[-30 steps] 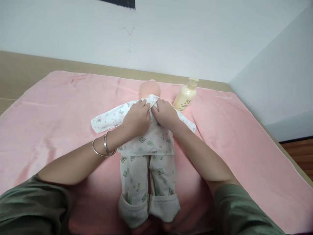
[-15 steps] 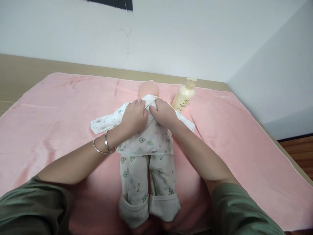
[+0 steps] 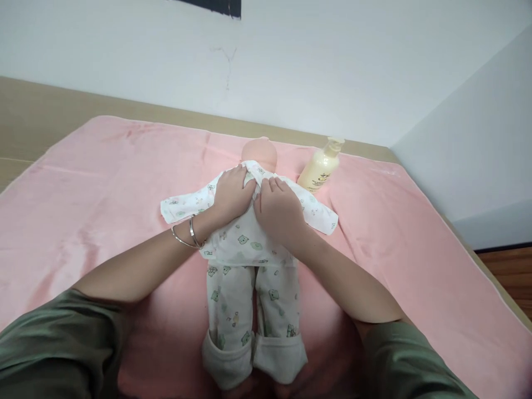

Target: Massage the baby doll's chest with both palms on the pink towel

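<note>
A baby doll lies on a pink blanket (image 3: 124,166), its bald head (image 3: 260,153) at the far end. It wears a white baby shirt (image 3: 249,244) with small green animal prints and matching pants (image 3: 233,310) with turned-up cuffs. Across the left of the doll's chest rests my left hand (image 3: 234,194), thumb and fingers closed on the front of the shirt near the neck. My right hand (image 3: 280,210) is curled beside it, gripping the shirt front at the middle; its fingertips are partly hidden. The shirt's sleeves spread out to both sides.
A pale yellow pump bottle (image 3: 320,169) stands on the blanket, right of the doll's head. Behind runs a wooden edge (image 3: 166,119) against a white wall (image 3: 311,66). Brown wood (image 3: 509,271) shows lower right.
My right hand has slid down the shirt front toward me and its fingers have curled more. My left hand stays near the collar. The whole view has shifted slightly.
</note>
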A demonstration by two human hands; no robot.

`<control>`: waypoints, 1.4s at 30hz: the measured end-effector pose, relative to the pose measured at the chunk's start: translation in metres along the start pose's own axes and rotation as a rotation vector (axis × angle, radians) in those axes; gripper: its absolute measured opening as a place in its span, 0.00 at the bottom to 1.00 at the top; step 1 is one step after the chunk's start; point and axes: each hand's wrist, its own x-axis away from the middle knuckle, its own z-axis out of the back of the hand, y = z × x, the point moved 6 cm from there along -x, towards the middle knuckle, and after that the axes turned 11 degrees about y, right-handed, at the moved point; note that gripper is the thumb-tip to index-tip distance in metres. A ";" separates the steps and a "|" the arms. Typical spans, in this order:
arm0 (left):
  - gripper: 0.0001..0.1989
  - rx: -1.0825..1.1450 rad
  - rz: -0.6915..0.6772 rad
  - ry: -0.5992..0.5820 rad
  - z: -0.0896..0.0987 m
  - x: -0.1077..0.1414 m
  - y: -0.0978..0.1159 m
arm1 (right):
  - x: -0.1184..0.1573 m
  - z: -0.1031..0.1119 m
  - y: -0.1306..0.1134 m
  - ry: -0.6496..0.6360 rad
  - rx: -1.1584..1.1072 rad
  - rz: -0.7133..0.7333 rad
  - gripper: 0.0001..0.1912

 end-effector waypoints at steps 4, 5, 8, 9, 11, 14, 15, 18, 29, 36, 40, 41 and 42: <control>0.17 0.024 0.000 0.064 -0.003 0.004 -0.003 | -0.009 -0.003 0.016 -0.071 -0.115 -0.090 0.18; 0.19 0.021 0.000 0.069 -0.004 0.005 -0.003 | -0.013 -0.007 0.023 -0.092 -0.151 -0.119 0.18; 0.22 0.007 0.006 0.069 -0.005 0.006 -0.004 | -0.022 -0.019 0.040 -0.122 -0.195 -0.171 0.22; 0.22 0.008 0.006 0.068 -0.006 0.006 -0.004 | -0.024 -0.021 0.044 -0.119 -0.191 -0.177 0.23; 0.22 0.019 0.003 0.075 -0.007 0.006 -0.004 | -0.025 -0.022 0.047 -0.118 -0.196 -0.183 0.24; 0.23 0.031 0.012 0.092 -0.006 0.006 -0.005 | -0.024 -0.014 0.043 -0.144 -0.290 -0.186 0.23; 0.22 0.025 0.015 0.089 -0.005 0.006 -0.005 | -0.023 -0.010 0.041 -0.134 -0.332 -0.196 0.23; 0.21 -0.011 0.006 0.053 -0.003 0.006 -0.001 | -0.021 0.005 0.038 0.006 -0.367 -0.247 0.29; 0.15 -0.008 -0.018 0.057 0.000 0.006 0.003 | -0.013 -0.003 0.027 0.059 -0.321 -0.249 0.30; 0.16 -0.013 -0.018 0.043 -0.002 0.005 0.002 | -0.012 -0.018 0.028 -0.052 -0.374 -0.259 0.32; 0.17 -0.014 -0.018 0.058 -0.005 0.006 -0.001 | -0.014 -0.007 0.035 0.100 -0.408 -0.261 0.34; 0.16 -0.013 -0.017 0.061 -0.005 0.006 -0.002 | -0.014 -0.004 0.036 0.149 -0.396 -0.260 0.34; 0.16 -0.012 -0.014 0.063 -0.005 0.006 -0.002 | -0.015 -0.004 0.037 0.165 -0.384 -0.254 0.34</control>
